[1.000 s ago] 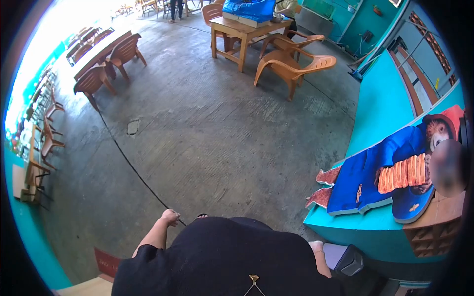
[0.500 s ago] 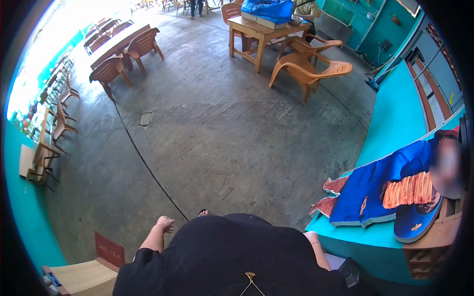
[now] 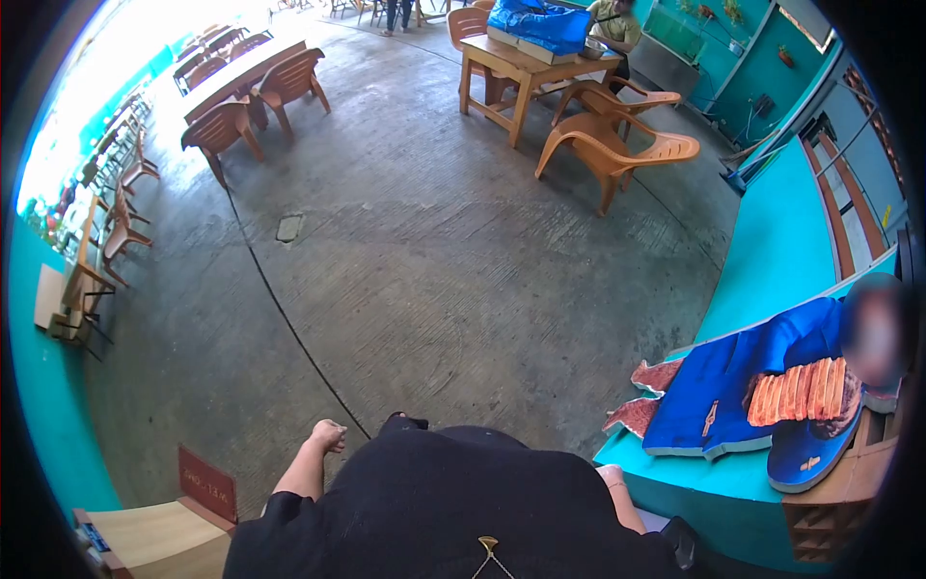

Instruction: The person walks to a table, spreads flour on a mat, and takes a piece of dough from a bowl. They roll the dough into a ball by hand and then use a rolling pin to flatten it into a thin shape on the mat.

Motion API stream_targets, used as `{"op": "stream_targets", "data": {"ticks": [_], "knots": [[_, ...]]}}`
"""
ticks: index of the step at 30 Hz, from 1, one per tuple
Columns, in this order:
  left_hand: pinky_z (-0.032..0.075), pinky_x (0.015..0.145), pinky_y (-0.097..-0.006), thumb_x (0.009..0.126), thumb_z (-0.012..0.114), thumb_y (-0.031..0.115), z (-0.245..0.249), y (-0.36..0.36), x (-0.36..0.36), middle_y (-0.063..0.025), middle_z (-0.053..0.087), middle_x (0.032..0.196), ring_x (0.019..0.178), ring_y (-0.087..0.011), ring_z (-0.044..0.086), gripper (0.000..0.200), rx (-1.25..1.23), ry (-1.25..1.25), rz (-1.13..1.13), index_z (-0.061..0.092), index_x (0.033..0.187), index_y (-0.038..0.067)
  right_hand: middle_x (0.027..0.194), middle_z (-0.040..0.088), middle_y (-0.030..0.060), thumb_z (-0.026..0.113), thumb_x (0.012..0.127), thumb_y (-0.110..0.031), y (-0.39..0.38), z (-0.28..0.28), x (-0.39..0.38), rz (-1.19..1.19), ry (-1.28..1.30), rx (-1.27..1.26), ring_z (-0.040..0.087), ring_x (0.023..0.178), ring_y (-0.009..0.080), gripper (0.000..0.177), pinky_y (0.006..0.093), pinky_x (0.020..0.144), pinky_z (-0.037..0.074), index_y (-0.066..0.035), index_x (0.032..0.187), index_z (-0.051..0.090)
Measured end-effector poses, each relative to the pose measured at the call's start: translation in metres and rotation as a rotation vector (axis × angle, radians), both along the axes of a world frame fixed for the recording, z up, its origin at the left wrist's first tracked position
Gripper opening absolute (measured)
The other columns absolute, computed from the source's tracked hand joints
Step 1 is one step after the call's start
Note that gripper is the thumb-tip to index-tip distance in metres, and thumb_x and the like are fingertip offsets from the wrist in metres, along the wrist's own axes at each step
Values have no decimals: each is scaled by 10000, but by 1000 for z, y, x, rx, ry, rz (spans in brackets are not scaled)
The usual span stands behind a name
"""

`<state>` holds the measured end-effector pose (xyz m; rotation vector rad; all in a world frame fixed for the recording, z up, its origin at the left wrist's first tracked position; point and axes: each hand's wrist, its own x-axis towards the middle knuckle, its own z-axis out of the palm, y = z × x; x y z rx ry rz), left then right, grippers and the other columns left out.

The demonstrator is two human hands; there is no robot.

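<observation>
My left hand (image 3: 329, 435) hangs out in front of my dark top, over the concrete floor (image 3: 434, 318). Its fingers are curled in, and nothing shows in them. Low at my other side is my right hand (image 3: 611, 474), beside the turquoise counter (image 3: 632, 473); its fingers are hidden. On that counter lies a blue cutout board (image 3: 709, 396) with a picture of a row of orange-brown food pieces. The tip of my foot (image 3: 408, 422) pokes out ahead of my body.
A wooden table (image 3: 526, 63) bearing a blue-covered bundle (image 3: 545, 24) stands ahead, with brown plastic chairs (image 3: 608, 150) around it. Behind it is a person (image 3: 617, 29). More chairs (image 3: 289, 79) flank a long table at left. A red-brown sign (image 3: 206, 485) stands at lower left.
The view has tilted and turned a little, so the tables and chairs sit slightly lower and further right. More of the person behind the table shows. My left hand remains curled.
</observation>
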<state>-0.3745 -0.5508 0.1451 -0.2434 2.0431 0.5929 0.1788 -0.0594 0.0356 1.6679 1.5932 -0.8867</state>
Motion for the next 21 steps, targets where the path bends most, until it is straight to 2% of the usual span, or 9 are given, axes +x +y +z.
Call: {"op": "stream_targets", "data": {"ticks": [8,9,11,12,13,14,16,19,21], "knots": [[554,527,-420,908,648,180,21,-28,-9,-87,623,752,576,-240,616,160,-37,-75,13,641,881,22,866,656,193,446,914,-215,6,15,-56,-398,56,-17,670,744,349,204,452,594,540,-93,920,610],[547,519,-419,908,648,182,55,-34,0,-88,614,734,565,-242,611,160,168,223,-165,640,872,26,867,653,198,441,919,-208,7,16,-69,-453,64,-6,669,742,353,203,454,590,540,-88,927,605],[540,511,-419,908,648,184,73,-41,-23,-90,605,715,553,-243,605,160,366,522,-350,640,863,30,869,648,208,432,929,-195,8,20,-96,-522,86,-21,666,737,359,200,457,584,540,-79,942,594],[540,505,-416,910,644,183,71,-39,-55,-92,602,711,547,-243,603,165,282,438,-285,635,861,26,870,646,213,427,934,-189,10,23,-117,-512,102,-70,664,735,362,199,459,580,540,-74,949,589],[539,500,-414,911,640,183,69,-35,-88,-94,600,706,540,-244,600,171,199,352,-219,629,858,21,815,626,186,483,921,-205,23,32,-137,-382,126,-303,632,653,327,153,439,530,513,-81,899,569],[539,495,-412,913,635,183,63,-32,-118,-95,597,701,534,-244,598,176,116,258,-147,624,856,17,815,626,186,483,921,-205,21,31,-161,-383,129,-300,632,653,327,153,439,530,513,-81,899,569],[539,485,-407,917,627,183,46,-36,-167,-99,592,691,520,-244,593,187,-61,53,4,614,851,8,779,601,171,467,914,-239,8,22,-205,-658,186,-128,586,619,306,181,442,500,470,-83,868,547],[545,469,-400,922,603,163,-50,-87,-272,-105,603,717,518,-239,596,175,62,-26,220,614,867,-3,758,579,158,469,906,-234,12,32,-303,-447,184,-229,564,638,315,167,475,489,429,-89,851,530],[544,458,-376,925,592,156,-38,-82,-330,-97,607,713,515,-223,596,169,71,30,327,618,877,-4,752,604,145,529,901,-220,17,16,-339,-444,250,-450,593,625,300,134,434,484,459,-91,864,539]]}}
